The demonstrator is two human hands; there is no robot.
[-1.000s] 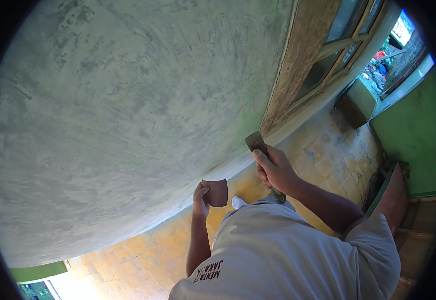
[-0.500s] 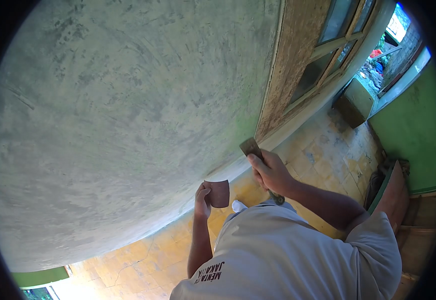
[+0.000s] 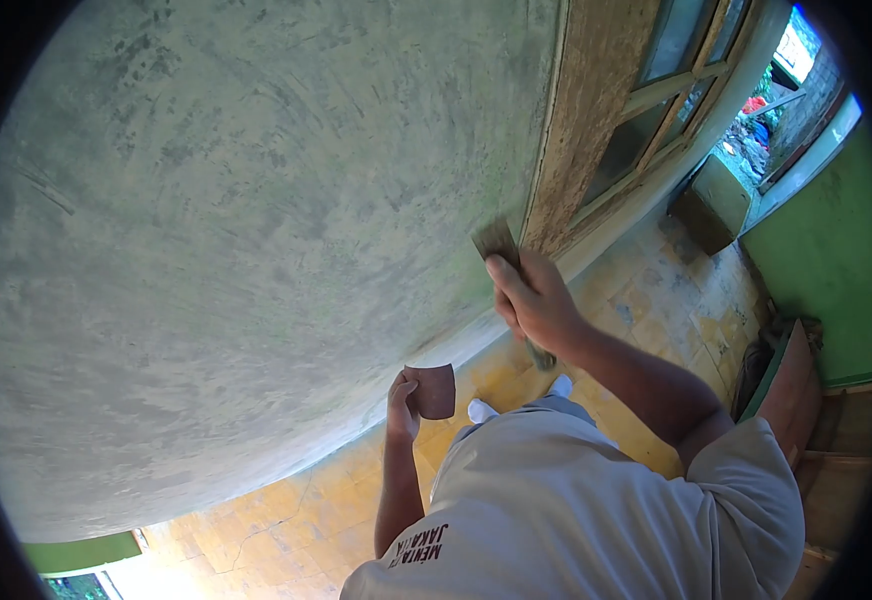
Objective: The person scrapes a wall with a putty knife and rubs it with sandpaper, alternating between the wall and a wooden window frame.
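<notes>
My right hand [image 3: 531, 300] grips a scraper [image 3: 497, 241] by its handle, with the flat blade pressed against the grey-green plastered wall [image 3: 236, 220] close to a wooden door frame [image 3: 596, 110]. My left hand [image 3: 400, 405] is lower down, near the base of the wall, and holds a small brown square of sandpaper [image 3: 435, 389] by one edge. The sandpaper is off the wall. My white shirt [image 3: 576, 510] fills the bottom of the view.
A wooden door with glass panes [image 3: 676, 90] stands right of the wall. The floor has worn yellow tiles [image 3: 286, 510]. A green wall [image 3: 826, 250] and wooden boards [image 3: 791, 385] lie at the right. A low block [image 3: 711, 205] sits by the doorway.
My right hand has moved the scraper up along the wall, from near the floor edge to beside the door frame. The left hand and sandpaper stayed almost still.
</notes>
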